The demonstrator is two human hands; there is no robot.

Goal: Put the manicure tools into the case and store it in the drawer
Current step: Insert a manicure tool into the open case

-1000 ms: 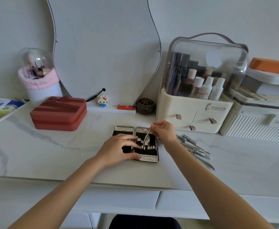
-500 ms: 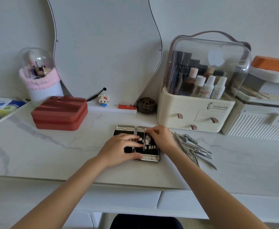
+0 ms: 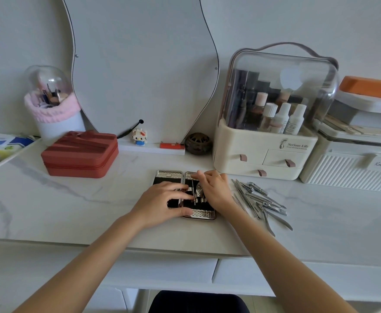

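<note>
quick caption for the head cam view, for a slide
Both hands work over the open manicure case on the marble desk, seating a thin tool; loose tools wait alongside.

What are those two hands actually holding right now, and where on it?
The right hand pinches a thin metal tool near its top end, setting it into the open case. The left hand steadies the case, fingers pressing its middle.

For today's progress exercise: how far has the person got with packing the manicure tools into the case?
Early stage. Done: the case lies open on the table, with at least one thin tool in its right half. In hand: the left hand steadies the case while the right hand works at that half. Left: the pile of loose tools beside it, closing the case, then storing it in a drawer.
</note>
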